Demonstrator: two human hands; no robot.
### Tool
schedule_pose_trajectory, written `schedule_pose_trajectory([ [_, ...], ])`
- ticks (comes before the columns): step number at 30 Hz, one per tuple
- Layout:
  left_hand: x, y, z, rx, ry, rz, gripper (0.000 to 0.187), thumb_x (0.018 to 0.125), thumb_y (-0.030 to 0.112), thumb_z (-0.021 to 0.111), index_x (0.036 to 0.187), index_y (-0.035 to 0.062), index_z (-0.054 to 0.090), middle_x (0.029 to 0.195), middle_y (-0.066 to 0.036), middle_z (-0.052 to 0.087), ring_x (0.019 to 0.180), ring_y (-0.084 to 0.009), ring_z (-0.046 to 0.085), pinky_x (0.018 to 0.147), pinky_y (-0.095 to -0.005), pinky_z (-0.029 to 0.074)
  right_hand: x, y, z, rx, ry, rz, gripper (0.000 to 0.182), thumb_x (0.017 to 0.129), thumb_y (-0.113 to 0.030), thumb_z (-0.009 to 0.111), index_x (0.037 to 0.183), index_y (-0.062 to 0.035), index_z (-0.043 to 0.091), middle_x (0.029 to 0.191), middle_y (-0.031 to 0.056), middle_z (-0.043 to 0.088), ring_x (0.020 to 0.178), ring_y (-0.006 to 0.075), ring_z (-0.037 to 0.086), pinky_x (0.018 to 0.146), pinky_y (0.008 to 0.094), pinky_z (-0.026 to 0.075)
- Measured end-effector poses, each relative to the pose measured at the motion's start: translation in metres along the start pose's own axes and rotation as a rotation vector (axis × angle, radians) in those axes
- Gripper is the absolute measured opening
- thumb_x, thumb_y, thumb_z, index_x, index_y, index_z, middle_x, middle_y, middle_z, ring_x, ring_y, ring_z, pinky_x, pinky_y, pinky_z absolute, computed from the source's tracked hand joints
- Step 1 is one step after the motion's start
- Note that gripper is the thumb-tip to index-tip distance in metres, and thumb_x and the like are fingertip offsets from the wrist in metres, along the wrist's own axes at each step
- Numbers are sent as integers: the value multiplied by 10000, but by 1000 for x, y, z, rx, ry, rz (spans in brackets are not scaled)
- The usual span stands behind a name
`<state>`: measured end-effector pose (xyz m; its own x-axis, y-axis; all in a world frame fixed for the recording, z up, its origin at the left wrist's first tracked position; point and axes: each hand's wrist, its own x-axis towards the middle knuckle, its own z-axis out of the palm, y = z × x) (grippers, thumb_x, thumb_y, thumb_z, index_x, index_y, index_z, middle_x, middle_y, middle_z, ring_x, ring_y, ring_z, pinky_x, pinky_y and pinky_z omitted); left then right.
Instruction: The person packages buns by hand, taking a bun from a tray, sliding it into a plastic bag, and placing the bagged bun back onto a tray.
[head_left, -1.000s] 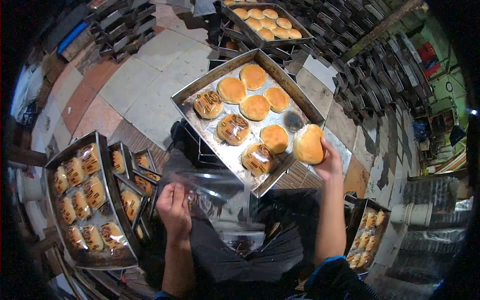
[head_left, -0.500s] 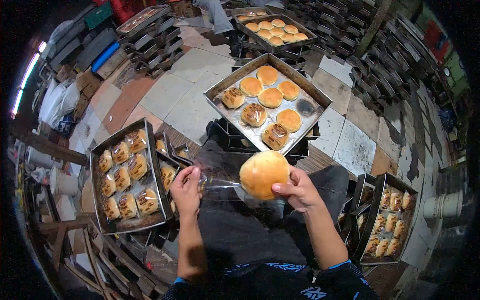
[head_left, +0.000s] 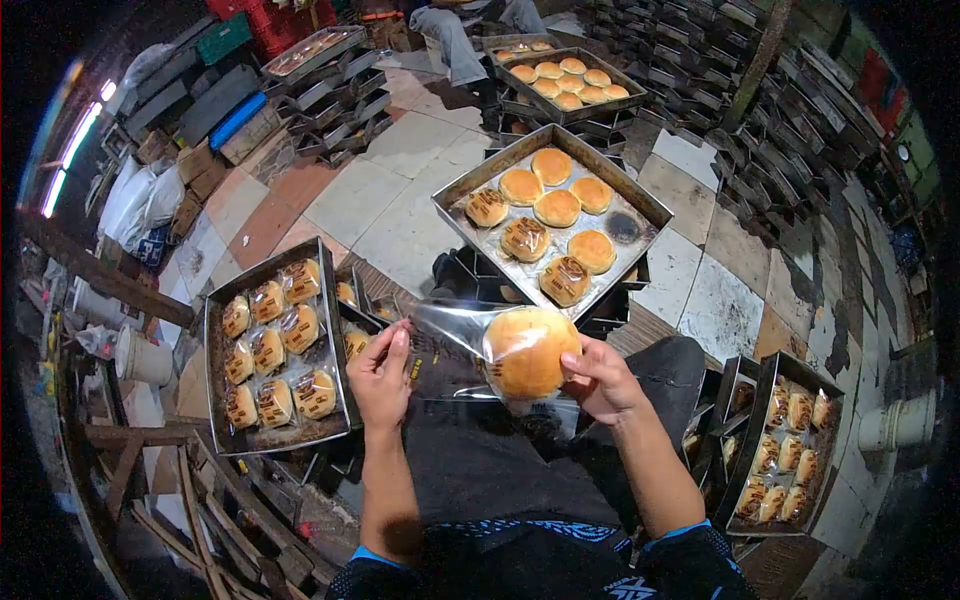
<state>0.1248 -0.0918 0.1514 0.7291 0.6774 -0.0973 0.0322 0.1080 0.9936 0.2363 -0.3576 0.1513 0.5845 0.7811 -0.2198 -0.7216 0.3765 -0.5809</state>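
A round golden bun (head_left: pixel 530 352) sits inside a clear plastic bag (head_left: pixel 448 335) held over my lap. My left hand (head_left: pixel 380 375) pinches the bag's left end between thumb and fingers. At the other side, my right hand (head_left: pixel 603 380) grips the bun through or along the film, thumb on its face. Just beyond is a metal tray (head_left: pixel 470 235) with plain buns and several in printed wrappers. To the left, another tray (head_left: pixel 340 385) carries rows of wrapped buns (head_left: pixel 267 350).
At right stands a tray of wrapped buns (head_left: pixel 790 450). Farther back, a tray of plain buns (head_left: pixel 572 82) rests on stacked trays near a person's grey-trousered leg (head_left: pixel 450 45). Wooden slats (head_left: pixel 190 500) and a white bucket (head_left: pixel 143 357) are at lower left.
The bun, partly at the bag's mouth before, now lies within the spread-out film. My hands still hold both sides. The view has shifted slightly, moving the trays rightward.
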Motion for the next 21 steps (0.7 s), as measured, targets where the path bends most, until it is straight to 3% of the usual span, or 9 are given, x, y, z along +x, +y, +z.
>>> schedule_pose_trajectory([
  [4,3,-7,12,169,-41,352,206,914,-16,621,1102,-88,665,920,-44,644,774,-76,586,681,-187,466,-5,8,20,-248,40,-61,524,838,-13,704,1317,53,505,1193,108,646,1075,167,633,931,292,506],
  [6,5,-10,21,157,46,364,384,994,208,513,1290,-31,562,1208,-123,573,1007,-145,580,841,-287,476,-5,12,33,-631,67,-237,504,859,-46,712,1309,54,509,1188,107,650,1030,137,637,908,279,517],
  [7,2,-4,33,48,128,341,507,1021,360,474,1382,5,497,1323,-152,533,1087,-183,578,913,-321,469,-6,22,44,-770,110,-435,492,830,12,699,1295,32,537,1183,122,659,1059,190,652,944,303,510],
  [8,-10,2,41,-274,-49,118,709,995,560,366,1465,30,363,1449,-165,393,1194,-258,531,977,-398,449,-4,24,58,-1042,108,-651,523,786,55,686,1290,23,551,1188,134,656,1086,237,648,966,323,504],
  [9,-18,7,63,-517,-57,53,760,958,631,360,1438,44,398,1403,-195,456,1228,-329,522,1019,-463,431,-3,25,69,-1309,106,-868,562,742,98,673,1286,14,565,1193,146,654,1113,285,643,988,343,497],
  [11,-33,14,68,-1001,-396,-123,727,959,618,353,1421,59,414,1360,-230,496,1267,-396,486,1048,-519,411,5,29,72,-1480,-125,-1026,701,651,96,659,1331,-46,567,1368,207,526,1247,426,522,1069,490,424],
  [13,-34,33,72,-1046,-301,-39,703,959,608,348,1399,67,438,1358,-269,499,1288,-438,458,1062,-546,398,1,30,82,-1565,-181,-951,648,704,48,674,1334,-65,572,1427,215,462,1288,447,474,1080,525,399],
  [17,-46,38,73,-1045,-356,176,673,970,538,355,1454,72,375,1446,-271,415,1300,-455,439,1091,-548,357,-5,25,89,-1549,-186,-919,605,743,0,686,1334,-67,573,1433,229,449,1303,446,457,1088,525,390],
  [21,-63,35,74,-1073,-317,121,767,957,598,330,1440,4,370,1404,-201,492,1258,-339,522,1069,-466,411,-5,18,88,-1540,-187,-1063,569,759,-47,718,1313,-58,588,1405,248,463,1288,437,471,1051,503,433],
])
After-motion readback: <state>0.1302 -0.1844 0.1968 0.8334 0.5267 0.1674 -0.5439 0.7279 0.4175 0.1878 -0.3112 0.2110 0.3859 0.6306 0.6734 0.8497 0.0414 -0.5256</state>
